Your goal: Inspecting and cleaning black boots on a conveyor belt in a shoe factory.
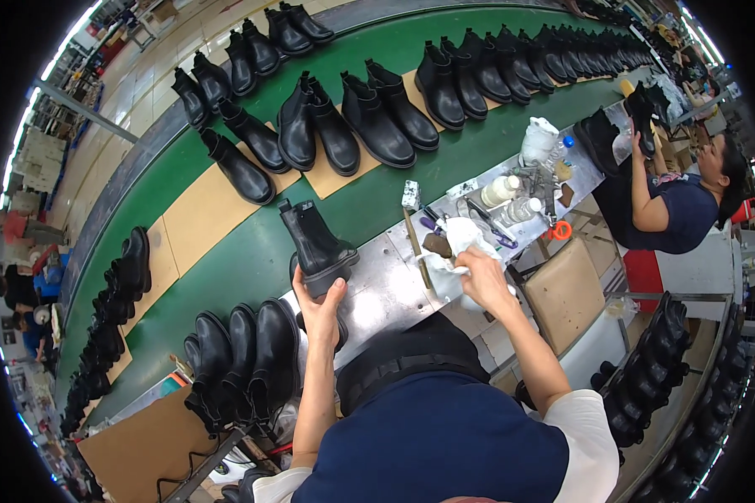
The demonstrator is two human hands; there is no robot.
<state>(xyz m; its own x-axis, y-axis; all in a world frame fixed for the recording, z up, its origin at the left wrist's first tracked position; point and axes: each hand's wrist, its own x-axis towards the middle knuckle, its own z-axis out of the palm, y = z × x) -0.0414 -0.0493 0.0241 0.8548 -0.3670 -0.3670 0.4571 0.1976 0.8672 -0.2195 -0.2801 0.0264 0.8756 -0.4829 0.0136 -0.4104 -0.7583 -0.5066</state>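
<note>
My left hand [320, 303] grips a black ankle boot [309, 233] from below by its sole and heel, with the shaft standing up and the toe turned to the right. The boot is over the metal worktop [394, 277]. Off to the right, my right hand [483, 277] has its fingers bent down onto a crumpled white cloth [468, 236] at the worktop's edge. A brown, rough-looking lump [437, 244] sits on that cloth, just beyond my fingers. Beside the cloth lies a long thin stick [416, 251], perhaps a brush handle.
Black boots [377, 117] stand in pairs along the green conveyor [218, 230]. More boots [242, 348] stand close at my left. Bottles [501, 190], pens and an orange ring [560, 230] crowd the worktop's right part. Farther right, a co-worker [675, 197] holds a boot.
</note>
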